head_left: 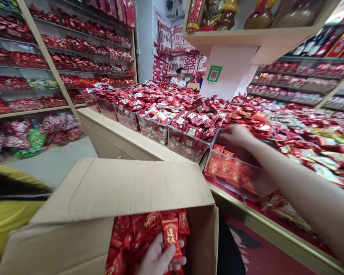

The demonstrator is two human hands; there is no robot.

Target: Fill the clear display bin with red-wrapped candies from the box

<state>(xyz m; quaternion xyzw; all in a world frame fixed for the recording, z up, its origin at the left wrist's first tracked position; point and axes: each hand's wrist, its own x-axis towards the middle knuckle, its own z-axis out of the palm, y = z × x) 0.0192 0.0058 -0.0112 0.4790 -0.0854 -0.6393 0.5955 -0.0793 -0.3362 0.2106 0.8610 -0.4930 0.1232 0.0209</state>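
Observation:
At the bottom centre my left hand (162, 256) pinches a red wrapped candy (171, 233) with gold characters, thumb on top and fingers beneath. It is over the opening of a cardboard box (117, 187), which holds many similar red packets (126, 236). My right hand (235, 134) reaches into a clear plastic bin (255, 172) on the counter, near its back left corner. Its fingers are bent down and partly hidden, so whether they hold anything cannot be made out. Red packets (225, 166) lie in the front part of that bin.
Bins of wrapped sweets (189, 141) line the counter edge (126, 133) to the left, and heaped sweets (318, 141) spread right. Packed shelves (88, 49) stand behind. A white pillar (227, 72) rises mid-counter. A person (178, 78) is in the background. Yellow cloth (11, 214) shows at left.

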